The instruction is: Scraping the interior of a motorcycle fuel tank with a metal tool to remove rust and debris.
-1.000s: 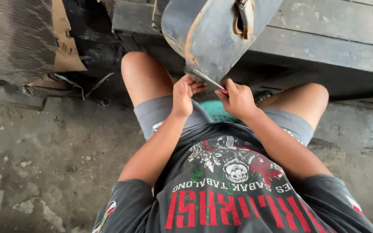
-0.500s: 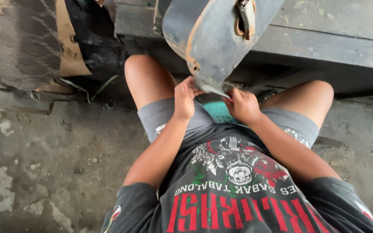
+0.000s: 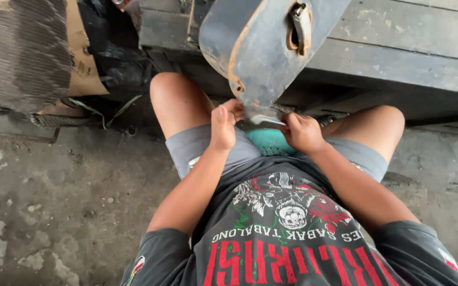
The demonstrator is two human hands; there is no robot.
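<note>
— Metal panel point(image 3: 261, 47), grey and rust-edged: where is it?
— Upper middle of the frame, leaning off the wooden bench point(image 3: 398, 47).
— And the hands?
— Left hand point(image 3: 223, 126) and right hand point(image 3: 302, 132) both pinch its lower edge, above a teal seat point(image 3: 269, 142).

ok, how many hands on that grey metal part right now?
2. Left hand grips the lower edge of the grey metal part on the left side; right hand holds the same edge from the right. No others visible.
</note>
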